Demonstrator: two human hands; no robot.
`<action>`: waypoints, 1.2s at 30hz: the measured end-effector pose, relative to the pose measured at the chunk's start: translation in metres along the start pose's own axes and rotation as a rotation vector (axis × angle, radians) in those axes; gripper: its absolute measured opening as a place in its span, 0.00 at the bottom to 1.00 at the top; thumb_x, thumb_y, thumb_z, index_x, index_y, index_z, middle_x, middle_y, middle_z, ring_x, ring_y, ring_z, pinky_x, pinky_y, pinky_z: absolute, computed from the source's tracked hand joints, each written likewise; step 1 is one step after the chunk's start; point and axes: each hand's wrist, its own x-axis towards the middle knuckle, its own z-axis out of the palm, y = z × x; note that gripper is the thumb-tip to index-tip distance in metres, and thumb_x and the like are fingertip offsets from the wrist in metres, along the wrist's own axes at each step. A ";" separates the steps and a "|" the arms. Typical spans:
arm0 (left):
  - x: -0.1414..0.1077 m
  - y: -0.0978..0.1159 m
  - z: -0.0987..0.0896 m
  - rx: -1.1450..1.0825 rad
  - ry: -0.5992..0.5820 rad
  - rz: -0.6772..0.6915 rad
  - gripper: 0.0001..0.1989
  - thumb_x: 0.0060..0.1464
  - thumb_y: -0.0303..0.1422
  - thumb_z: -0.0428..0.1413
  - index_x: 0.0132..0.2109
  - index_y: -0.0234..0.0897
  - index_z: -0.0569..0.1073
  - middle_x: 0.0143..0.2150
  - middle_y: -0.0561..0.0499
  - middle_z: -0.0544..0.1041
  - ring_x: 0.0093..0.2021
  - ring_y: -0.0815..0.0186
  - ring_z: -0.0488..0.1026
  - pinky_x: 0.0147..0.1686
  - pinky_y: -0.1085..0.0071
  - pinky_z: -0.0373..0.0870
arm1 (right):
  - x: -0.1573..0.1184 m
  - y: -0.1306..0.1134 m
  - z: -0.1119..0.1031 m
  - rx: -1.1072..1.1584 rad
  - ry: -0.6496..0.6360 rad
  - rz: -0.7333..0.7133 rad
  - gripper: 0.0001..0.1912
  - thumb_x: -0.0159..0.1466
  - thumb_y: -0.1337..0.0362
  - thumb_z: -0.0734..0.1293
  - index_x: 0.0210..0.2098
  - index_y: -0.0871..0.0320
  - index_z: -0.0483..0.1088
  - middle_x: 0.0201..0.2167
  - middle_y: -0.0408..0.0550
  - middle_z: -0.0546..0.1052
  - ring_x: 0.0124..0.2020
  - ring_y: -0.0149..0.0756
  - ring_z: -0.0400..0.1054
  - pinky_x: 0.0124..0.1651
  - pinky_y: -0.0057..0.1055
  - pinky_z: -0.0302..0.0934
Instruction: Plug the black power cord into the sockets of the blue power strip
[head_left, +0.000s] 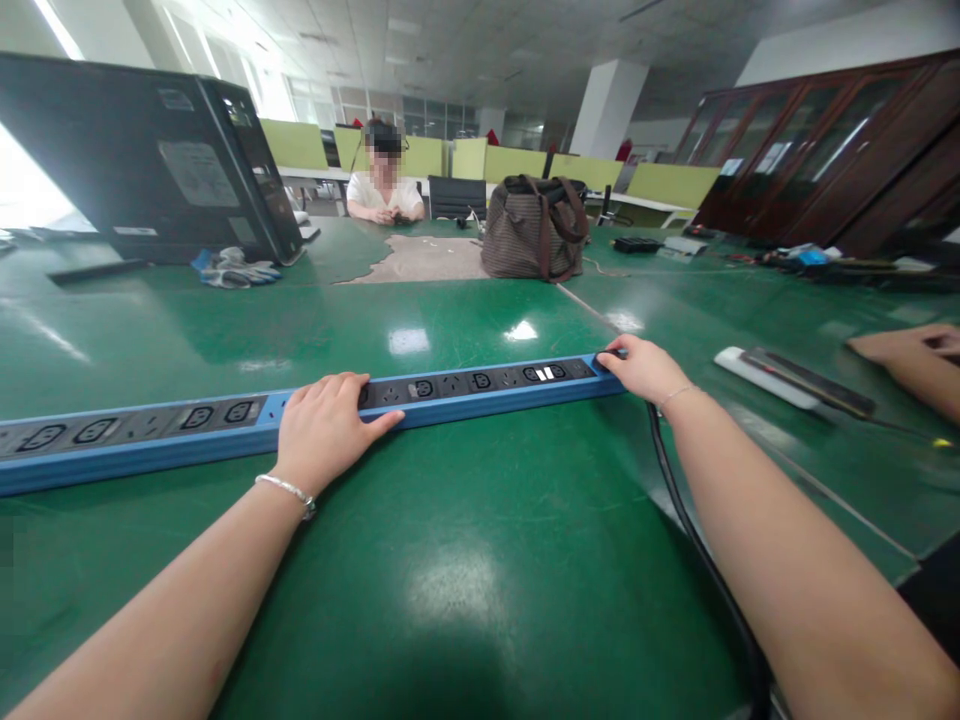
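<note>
My left hand (326,425) clasps the long, bar-shaped, blue-and-black power strip (480,390); whether my right hand (646,368) grips its three-o'clock end, I can't tell.

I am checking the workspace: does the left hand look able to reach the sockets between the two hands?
Probably yes: the left hand rests on the blue power strip beside these sockets, and nothing visible blocks the way.

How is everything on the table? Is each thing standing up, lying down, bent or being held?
Strip: lying flat, sockets up, held
Left hand: clasped over the strip
Right hand: pinching at the strip's right end; its grip is partly hidden
Cable: bent, running down beside the right wrist
Bag: standing, handles drooping
Gloves: lying crumpled
Black case: standing
</note>
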 end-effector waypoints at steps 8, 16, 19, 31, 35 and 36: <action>0.000 0.001 -0.001 -0.012 -0.009 -0.015 0.33 0.52 0.57 0.48 0.53 0.34 0.69 0.51 0.39 0.75 0.53 0.50 0.69 0.53 0.57 0.60 | 0.005 -0.003 -0.001 -0.101 -0.109 -0.008 0.19 0.64 0.55 0.57 0.48 0.62 0.65 0.37 0.60 0.77 0.37 0.46 0.72 0.38 0.36 0.62; 0.000 0.001 -0.001 0.001 -0.008 -0.015 0.34 0.52 0.57 0.47 0.54 0.34 0.69 0.51 0.39 0.75 0.52 0.51 0.69 0.52 0.58 0.60 | 0.004 -0.001 0.001 -0.093 -0.124 -0.008 0.21 0.65 0.55 0.56 0.49 0.65 0.64 0.39 0.64 0.77 0.41 0.49 0.72 0.41 0.38 0.62; 0.000 0.001 -0.001 0.011 -0.008 -0.005 0.34 0.52 0.57 0.47 0.54 0.34 0.69 0.50 0.40 0.75 0.52 0.51 0.70 0.52 0.58 0.61 | -0.007 -0.004 0.002 -0.054 -0.092 0.037 0.22 0.66 0.54 0.56 0.51 0.64 0.63 0.41 0.65 0.76 0.43 0.51 0.72 0.45 0.40 0.61; 0.000 0.001 -0.001 0.005 0.005 0.001 0.34 0.52 0.56 0.48 0.53 0.31 0.69 0.51 0.39 0.75 0.52 0.51 0.70 0.53 0.58 0.61 | 0.002 -0.009 -0.010 -0.123 -0.233 0.001 0.22 0.67 0.57 0.55 0.52 0.67 0.62 0.45 0.65 0.75 0.45 0.50 0.71 0.45 0.37 0.61; 0.000 0.001 -0.001 0.004 0.011 0.007 0.34 0.53 0.56 0.48 0.53 0.31 0.70 0.50 0.39 0.75 0.52 0.50 0.70 0.52 0.57 0.61 | -0.013 -0.003 0.001 -0.034 -0.094 0.038 0.22 0.67 0.54 0.53 0.52 0.63 0.61 0.45 0.64 0.75 0.46 0.49 0.71 0.45 0.38 0.61; 0.000 0.001 -0.001 0.001 0.012 0.007 0.34 0.53 0.56 0.48 0.53 0.31 0.70 0.50 0.39 0.75 0.52 0.50 0.70 0.52 0.57 0.61 | -0.016 -0.002 0.004 -0.021 -0.077 0.055 0.22 0.67 0.54 0.53 0.53 0.62 0.60 0.45 0.63 0.75 0.46 0.49 0.71 0.45 0.38 0.61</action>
